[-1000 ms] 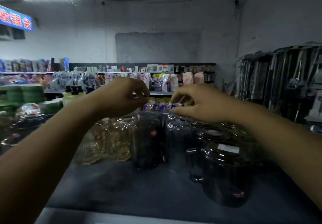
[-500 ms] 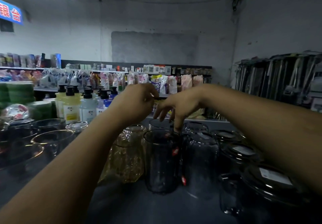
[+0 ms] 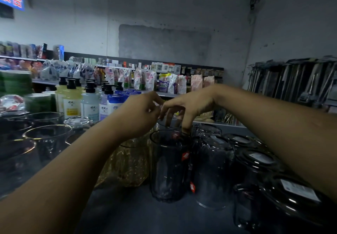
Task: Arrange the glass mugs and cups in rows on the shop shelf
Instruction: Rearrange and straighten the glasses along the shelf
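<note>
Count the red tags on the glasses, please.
3 tags: one at the tall glass rim, under the right hand; one on its right side; one lower. More may be hidden.

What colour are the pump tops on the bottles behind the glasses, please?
Black pump tops, head view.

A tall clear glass tumbler (image 3: 168,166) stands upright. An amber patterned glass cup (image 3: 131,162) adjoins its 9 o'clock, clear glass mugs (image 3: 255,168) its 3.
</note>
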The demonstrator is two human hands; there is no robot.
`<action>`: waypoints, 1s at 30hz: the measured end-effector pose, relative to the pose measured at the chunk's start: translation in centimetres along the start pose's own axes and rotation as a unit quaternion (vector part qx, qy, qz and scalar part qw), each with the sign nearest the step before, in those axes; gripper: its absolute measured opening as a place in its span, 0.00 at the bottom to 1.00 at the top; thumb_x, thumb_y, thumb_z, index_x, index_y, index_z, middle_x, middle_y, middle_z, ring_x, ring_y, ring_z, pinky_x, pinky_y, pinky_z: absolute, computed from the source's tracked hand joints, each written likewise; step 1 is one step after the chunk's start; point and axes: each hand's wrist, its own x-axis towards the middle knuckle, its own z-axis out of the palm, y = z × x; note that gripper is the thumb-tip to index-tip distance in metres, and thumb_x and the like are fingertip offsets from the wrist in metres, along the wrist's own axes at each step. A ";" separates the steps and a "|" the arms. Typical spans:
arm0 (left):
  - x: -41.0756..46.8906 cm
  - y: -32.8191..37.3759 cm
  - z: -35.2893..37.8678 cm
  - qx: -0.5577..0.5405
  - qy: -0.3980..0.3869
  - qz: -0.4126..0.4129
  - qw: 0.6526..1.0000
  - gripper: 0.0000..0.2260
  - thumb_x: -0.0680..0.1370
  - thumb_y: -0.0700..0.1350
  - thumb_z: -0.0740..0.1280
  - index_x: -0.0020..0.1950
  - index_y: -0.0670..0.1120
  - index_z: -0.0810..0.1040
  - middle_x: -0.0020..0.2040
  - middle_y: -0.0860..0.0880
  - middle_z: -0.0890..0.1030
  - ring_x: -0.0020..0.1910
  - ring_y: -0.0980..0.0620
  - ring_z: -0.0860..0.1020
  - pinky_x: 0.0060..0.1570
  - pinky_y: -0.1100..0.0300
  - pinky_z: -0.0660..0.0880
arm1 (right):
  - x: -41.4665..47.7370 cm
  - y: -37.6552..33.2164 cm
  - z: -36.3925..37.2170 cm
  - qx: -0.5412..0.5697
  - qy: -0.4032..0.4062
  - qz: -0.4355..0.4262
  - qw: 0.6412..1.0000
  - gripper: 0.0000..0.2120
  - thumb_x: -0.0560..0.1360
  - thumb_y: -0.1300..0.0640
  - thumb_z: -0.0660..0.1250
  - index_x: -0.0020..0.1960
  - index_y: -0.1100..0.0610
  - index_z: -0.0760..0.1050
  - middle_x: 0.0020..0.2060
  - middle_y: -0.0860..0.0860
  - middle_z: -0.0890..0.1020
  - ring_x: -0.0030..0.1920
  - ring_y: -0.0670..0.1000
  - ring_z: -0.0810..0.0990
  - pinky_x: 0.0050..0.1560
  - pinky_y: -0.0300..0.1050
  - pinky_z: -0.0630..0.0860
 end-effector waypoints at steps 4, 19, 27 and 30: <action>-0.2 0.4 0.2 -0.028 -0.003 -0.016 0.999 0.14 0.83 0.49 0.62 0.67 0.47 0.74 0.56 0.50 0.79 0.46 0.57 0.79 0.38 0.65 0.71 | -0.7 0.6 -0.2 0.034 0.044 -0.019 0.998 0.32 0.64 0.65 0.79 0.65 0.51 0.74 0.62 0.54 0.80 0.56 0.52 0.83 0.54 0.46 0.80; -0.7 0.9 -0.9 -0.259 0.089 -0.049 0.961 0.38 0.66 0.43 0.81 0.73 0.51 0.68 0.58 0.52 0.81 0.50 0.54 0.84 0.52 0.55 0.82 | -4.3 -3.8 0.3 0.075 0.295 -0.118 0.945 0.29 0.69 0.52 0.80 0.67 0.51 0.75 0.59 0.49 0.81 0.59 0.51 0.81 0.62 0.55 0.79; -0.1 0.8 -2.1 -0.584 0.142 -0.121 0.790 0.27 0.74 0.47 0.75 0.68 0.38 0.69 0.60 0.35 0.81 0.52 0.38 0.85 0.54 0.43 0.82 | -3.7 -2.6 3.0 0.379 0.269 -0.086 0.881 0.28 0.72 0.47 0.76 0.67 0.56 0.75 0.62 0.62 0.80 0.55 0.61 0.85 0.62 0.61 0.79; -0.1 0.7 -1.8 -0.573 0.108 -0.087 0.808 0.22 0.80 0.55 0.67 0.65 0.40 0.75 0.58 0.39 0.84 0.58 0.41 0.83 0.63 0.45 0.76 | -3.6 -3.5 4.1 0.461 0.222 -0.142 0.848 0.24 0.76 0.50 0.73 0.68 0.58 0.75 0.62 0.66 0.80 0.57 0.65 0.84 0.62 0.60 0.80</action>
